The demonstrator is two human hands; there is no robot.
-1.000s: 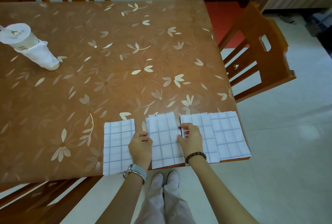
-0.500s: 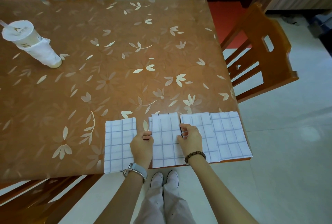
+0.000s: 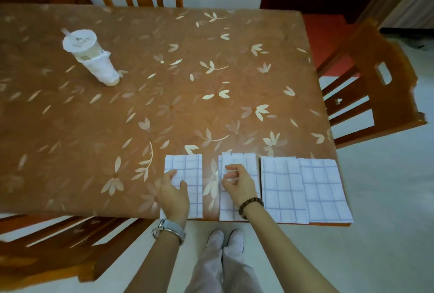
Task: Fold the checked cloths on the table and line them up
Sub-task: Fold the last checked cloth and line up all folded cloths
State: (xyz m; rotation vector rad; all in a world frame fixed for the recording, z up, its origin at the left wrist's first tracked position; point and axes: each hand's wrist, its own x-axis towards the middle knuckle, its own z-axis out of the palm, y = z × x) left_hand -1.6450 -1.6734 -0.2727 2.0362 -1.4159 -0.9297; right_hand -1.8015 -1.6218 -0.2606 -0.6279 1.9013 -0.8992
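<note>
Four folded checked cloths are lying in a row along the near edge of the counter (image 3: pixel 164 105), white with thin blue lines. The left hand (image 3: pixel 173 195) is resting on the first cloth (image 3: pixel 191 175), its fingers (image 3: pixel 172 173) lying fairly straight and relaxed on the fabric. The right hand (image 3: pixel 240 186) is sitting over the second cloth (image 3: pixel 246 160), its fingers (image 3: pixel 231 167) loosely curling toward that cloth's left edge; whether they are pinching the fabric cannot be told. A strip of bare counter is showing between the two hands. Just right of the right fingers the third cloth (image 3: pixel 281 189) is lying, and the fourth cloth (image 3: pixel 325 189) is touching it on its far side. A watch (image 3: pixel 169 231) is sitting on the left wrist and a bead bracelet (image 3: pixel 250 203) on the right. Well beyond the left fingers one cup (image 3: pixel 94 58) with a straw is standing; its print is too small to read. Three wooden chairs are standing round the counter.
</note>
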